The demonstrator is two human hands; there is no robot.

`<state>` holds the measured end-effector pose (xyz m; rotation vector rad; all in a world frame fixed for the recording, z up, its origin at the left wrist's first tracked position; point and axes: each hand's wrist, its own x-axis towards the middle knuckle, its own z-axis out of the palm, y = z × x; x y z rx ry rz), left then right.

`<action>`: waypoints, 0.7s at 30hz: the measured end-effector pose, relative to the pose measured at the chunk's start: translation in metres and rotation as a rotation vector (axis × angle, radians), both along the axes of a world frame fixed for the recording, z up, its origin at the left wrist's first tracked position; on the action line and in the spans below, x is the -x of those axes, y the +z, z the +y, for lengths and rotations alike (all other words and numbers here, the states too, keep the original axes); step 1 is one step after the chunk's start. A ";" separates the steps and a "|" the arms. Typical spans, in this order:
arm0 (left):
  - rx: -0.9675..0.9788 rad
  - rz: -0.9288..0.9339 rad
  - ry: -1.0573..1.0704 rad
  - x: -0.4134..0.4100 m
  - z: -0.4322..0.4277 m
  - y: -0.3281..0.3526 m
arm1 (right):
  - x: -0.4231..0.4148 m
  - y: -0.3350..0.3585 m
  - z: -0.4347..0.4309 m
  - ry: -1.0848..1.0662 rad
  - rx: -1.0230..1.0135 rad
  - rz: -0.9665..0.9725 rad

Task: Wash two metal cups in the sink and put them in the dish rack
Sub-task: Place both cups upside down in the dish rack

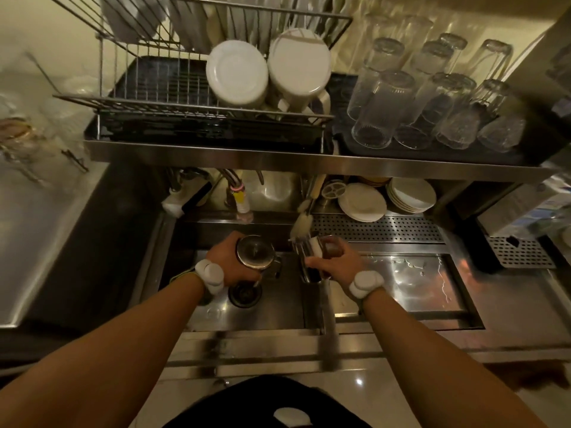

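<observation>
Two metal cups are held over the sink [272, 310], one in each hand. The left hand [230, 261] wraps its fingers around the side of the left cup [255, 252], whose mouth faces the camera; it looks empty, though the inside is dim. The right hand [335, 262] closes around the right cup [309, 257], tilted on its side, contents unclear. Both should be stiff, light and unbreakable, but probably slick when wet, so a full grip around the wall suits best. A brush [301, 222] hangs just above the right cup. On the shelf above, the dish rack [160, 103] holds white plates and two upturned white pitchers [268, 72]; its left side is open.
</observation>
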<state>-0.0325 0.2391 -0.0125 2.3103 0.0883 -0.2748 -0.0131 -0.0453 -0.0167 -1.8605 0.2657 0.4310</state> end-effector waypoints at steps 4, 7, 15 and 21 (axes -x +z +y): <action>0.073 0.010 0.006 0.009 0.021 0.000 | -0.003 0.006 0.032 0.101 0.252 -0.023; 0.062 0.018 0.021 0.015 0.035 -0.003 | 0.000 0.005 0.053 0.136 0.350 -0.077; 0.046 -0.053 0.100 0.024 0.059 -0.001 | 0.005 -0.008 0.079 0.124 0.492 -0.288; -0.059 -0.059 0.068 0.030 0.068 0.003 | 0.016 -0.015 0.088 0.076 0.502 -0.302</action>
